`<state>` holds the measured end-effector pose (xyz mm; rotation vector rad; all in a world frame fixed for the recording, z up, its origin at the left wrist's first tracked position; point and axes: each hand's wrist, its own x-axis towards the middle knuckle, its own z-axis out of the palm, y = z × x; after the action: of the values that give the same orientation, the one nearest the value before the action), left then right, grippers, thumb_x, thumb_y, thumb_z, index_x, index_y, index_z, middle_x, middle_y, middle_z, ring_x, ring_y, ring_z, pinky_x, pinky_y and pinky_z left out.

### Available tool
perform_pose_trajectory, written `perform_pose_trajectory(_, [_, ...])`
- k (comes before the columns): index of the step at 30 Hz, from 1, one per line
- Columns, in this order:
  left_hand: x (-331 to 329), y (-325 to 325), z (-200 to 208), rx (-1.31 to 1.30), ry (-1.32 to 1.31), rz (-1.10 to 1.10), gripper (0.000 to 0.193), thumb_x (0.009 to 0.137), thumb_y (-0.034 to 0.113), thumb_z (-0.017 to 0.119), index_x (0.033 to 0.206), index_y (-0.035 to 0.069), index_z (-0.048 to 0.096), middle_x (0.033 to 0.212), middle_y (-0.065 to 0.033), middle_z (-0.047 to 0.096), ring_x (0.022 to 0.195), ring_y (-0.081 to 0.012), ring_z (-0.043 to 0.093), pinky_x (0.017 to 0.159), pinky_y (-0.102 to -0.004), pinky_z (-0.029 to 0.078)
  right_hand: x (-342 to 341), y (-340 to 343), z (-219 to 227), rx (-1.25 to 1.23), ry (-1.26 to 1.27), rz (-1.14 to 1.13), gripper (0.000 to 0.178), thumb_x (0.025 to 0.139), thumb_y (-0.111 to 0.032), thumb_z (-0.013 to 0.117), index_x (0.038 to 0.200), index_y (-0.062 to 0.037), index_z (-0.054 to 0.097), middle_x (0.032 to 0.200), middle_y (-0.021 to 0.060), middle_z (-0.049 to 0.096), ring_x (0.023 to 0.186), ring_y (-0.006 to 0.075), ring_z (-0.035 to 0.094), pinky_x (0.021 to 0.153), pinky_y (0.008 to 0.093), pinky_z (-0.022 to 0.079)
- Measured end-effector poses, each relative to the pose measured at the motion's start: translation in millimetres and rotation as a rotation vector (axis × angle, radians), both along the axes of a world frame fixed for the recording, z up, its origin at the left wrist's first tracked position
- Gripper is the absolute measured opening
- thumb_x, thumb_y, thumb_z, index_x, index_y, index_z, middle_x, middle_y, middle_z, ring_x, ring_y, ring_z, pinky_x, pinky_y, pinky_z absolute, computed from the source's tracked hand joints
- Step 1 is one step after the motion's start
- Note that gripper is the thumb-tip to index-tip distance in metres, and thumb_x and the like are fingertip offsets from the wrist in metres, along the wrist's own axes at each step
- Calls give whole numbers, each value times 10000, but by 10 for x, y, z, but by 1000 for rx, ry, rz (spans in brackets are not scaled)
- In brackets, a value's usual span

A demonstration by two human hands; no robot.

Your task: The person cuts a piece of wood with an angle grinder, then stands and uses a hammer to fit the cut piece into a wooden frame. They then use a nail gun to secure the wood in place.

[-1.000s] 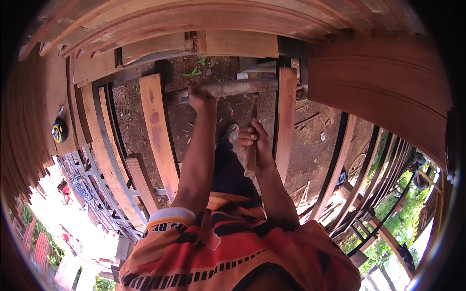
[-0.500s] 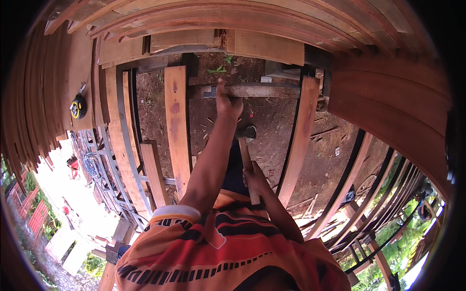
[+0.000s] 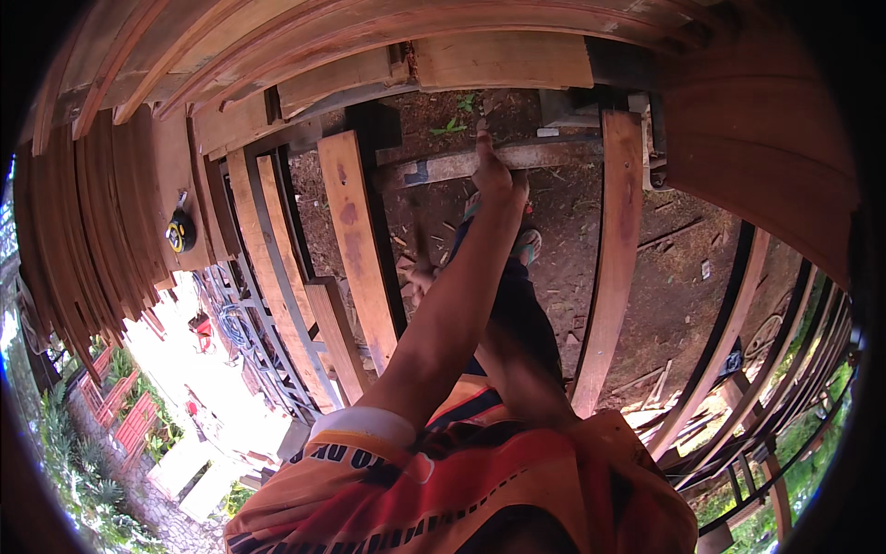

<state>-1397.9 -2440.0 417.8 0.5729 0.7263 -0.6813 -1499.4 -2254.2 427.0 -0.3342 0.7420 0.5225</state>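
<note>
My left hand reaches forward to the middle of a worn crossbar that spans two long boards. One digit stretches over the bar; the other fingers look curled around it, partly hidden. Under my left forearm, my right hand is closed on a wooden-handled hatchet, smeared by motion. The hatchet's head cannot be made out now. To the left of my hands runs a reddish board, and on the right stands another board.
Stacked planks lie at the left, with a yellow and black tape measure on a board beside them. More timber crosses the far side. My feet stand on dirt ground between the boards. A wide brown panel is at the right.
My left hand has moved right along the crossbar. My right hand has swung the hatchet left, across beneath my left forearm. The whole view has shifted and tilted slightly.
</note>
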Motion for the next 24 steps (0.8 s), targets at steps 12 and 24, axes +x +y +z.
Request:
perform_pose_trajectory(12, [19,-98,5,223,37,-8,753,890,474,713,1371,-53,473,1311,-159,564,1141,-325,608,921,-490,546,287,-298,917,-120,-8,-125,285,984,-330,654,823,-121,545,772,2,566,627,91,550,537,245,463])
perform_pose_trajectory(24, [5,292,-137,48,61,-216,726,941,518,655,1401,11,410,1287,-167,545,1224,-345,539,967,-477,462,-963,-333,826,-410,92,187,371,937,-116,627,1219,-57,394,931,77,593,732,167,666,582,285,554])
